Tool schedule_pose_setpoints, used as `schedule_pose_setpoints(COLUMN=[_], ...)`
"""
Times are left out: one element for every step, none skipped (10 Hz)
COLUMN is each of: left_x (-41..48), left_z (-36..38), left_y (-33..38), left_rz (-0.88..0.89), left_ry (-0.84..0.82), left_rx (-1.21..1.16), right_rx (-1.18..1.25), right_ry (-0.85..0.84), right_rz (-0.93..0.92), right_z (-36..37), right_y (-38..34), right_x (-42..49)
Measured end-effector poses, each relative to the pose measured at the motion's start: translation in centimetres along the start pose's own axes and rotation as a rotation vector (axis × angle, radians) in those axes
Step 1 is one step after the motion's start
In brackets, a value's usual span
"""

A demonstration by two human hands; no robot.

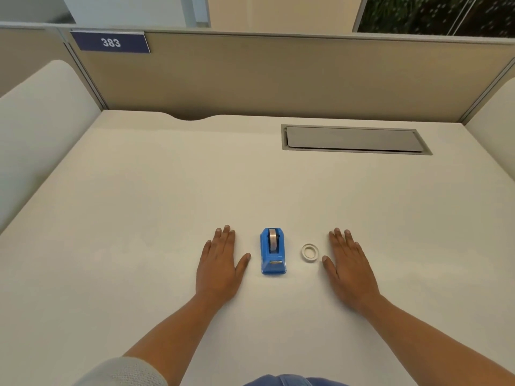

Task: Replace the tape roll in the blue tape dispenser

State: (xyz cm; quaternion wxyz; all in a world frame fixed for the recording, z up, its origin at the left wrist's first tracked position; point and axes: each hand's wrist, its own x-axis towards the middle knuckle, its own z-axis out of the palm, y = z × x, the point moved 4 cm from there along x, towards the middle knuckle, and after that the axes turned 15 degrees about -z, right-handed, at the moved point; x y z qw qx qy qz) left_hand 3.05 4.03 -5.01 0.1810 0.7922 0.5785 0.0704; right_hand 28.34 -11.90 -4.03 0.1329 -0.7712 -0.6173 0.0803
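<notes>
The blue tape dispenser (273,251) stands on the white desk (167,190) between my hands, its cutter end pointing toward me. A greyish tape roll (273,240) sits in its slot. A loose white tape roll (310,252) lies flat on the desk just right of the dispenser. My left hand (220,263) rests palm down to the left of the dispenser, fingers spread, holding nothing. My right hand (349,266) lies palm down to the right of the loose roll, its thumb close to the roll but apart from it.
A grey cable-tray lid (354,139) is set into the desk at the back right. Beige partition walls (278,79) close the desk at the back and sides, with a blue "383" label (111,42) at the upper left.
</notes>
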Motion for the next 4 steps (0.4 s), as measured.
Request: schedule_pose_setpoints(left_x=[0.6, 1.6, 2.8, 3.9], left_z=[-0.5, -1.5, -3.2, -5.7], left_y=[0.1, 0.3, 0.8, 1.8], left_rz=[0.023, 0.056, 0.056, 0.086], left_ry=[-0.018, 0.006, 0.072, 0.158], left_rx=[-0.025, -0.028, -0.023, 0.004], right_rx=[-0.002, -0.017, -0.024, -0.019], right_ry=[0.008, 0.012, 0.043, 0.109], right_rz=[-0.014, -0.03, -0.03, -0.067], right_z=[-0.4, -1.1, -2.6, -4.4], right_y=[-0.2, -0.4, -0.4, -1.3], right_x=[0.1, 0.8, 2.0, 3.9])
